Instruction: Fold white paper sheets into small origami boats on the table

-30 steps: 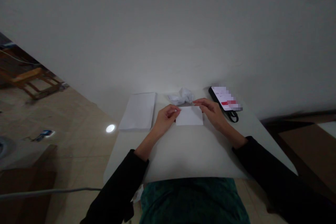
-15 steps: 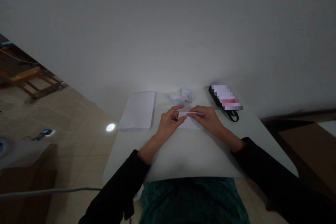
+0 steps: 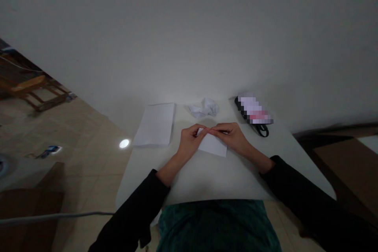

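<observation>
A small piece of white paper (image 3: 213, 144) is held over the middle of the table, tilted, with its lower edge toward me. My left hand (image 3: 190, 139) pinches its top edge between thumb and forefinger. Close beside those fingertips, my right hand (image 3: 232, 136) pinches the same edge, so the thumbs almost meet. The fingers cover the paper's upper edge. Just beyond the hands lies crumpled white paper (image 3: 203, 108). To the left rests a flat stack of white paper (image 3: 155, 124).
The white table (image 3: 201, 181) stands against a grey wall (image 3: 189, 39). At its back right is a black item with a strap (image 3: 262, 130), its top blurred out. A wooden stool (image 3: 32, 86) is far left, and a grey cable (image 3: 59, 215) crosses the lower left.
My fingertips have come together at the paper's top edge, the right hand shifting left. More of the paper now shows below them, and its lower edge slants down to the right.
</observation>
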Available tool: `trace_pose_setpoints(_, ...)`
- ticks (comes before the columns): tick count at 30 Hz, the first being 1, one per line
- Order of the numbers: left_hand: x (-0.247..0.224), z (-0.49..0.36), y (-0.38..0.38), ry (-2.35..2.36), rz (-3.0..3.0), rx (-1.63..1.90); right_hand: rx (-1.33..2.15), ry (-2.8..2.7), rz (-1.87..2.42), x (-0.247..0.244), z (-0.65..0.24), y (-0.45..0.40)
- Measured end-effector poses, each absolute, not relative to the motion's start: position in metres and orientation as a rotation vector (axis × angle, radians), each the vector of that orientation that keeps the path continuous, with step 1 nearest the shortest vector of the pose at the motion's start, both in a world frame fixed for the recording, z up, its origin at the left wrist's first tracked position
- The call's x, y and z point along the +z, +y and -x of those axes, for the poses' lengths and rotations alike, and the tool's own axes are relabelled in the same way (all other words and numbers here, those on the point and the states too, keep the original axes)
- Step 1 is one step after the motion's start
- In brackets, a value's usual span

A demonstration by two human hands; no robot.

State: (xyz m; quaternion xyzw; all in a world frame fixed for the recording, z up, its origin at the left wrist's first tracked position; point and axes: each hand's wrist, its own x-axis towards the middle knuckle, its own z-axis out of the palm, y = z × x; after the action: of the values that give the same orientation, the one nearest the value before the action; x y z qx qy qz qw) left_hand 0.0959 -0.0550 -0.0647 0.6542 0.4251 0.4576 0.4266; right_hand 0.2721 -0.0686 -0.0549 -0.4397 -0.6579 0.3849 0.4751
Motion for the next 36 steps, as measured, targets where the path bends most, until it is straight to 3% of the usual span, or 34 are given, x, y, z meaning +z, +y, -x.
trace_pose_setpoints(18, -0.058, -0.084, -0.044, 1.184, -1.676, 1.093, 1.293, -1.403, 1.127, -0.061, -0.289, -0.052)
trace_pose_setpoints(29, -0.043, -0.085, -0.046, 1.265, -1.642, 1.268, 1.089, -1.319, 1.138, -0.061, -0.278, -0.059)
trace_pose_setpoints(36, -0.049, -0.087, -0.047, 1.084, -1.559, 1.046, 0.962, -1.189, 1.212, -0.068, -0.283, -0.053)
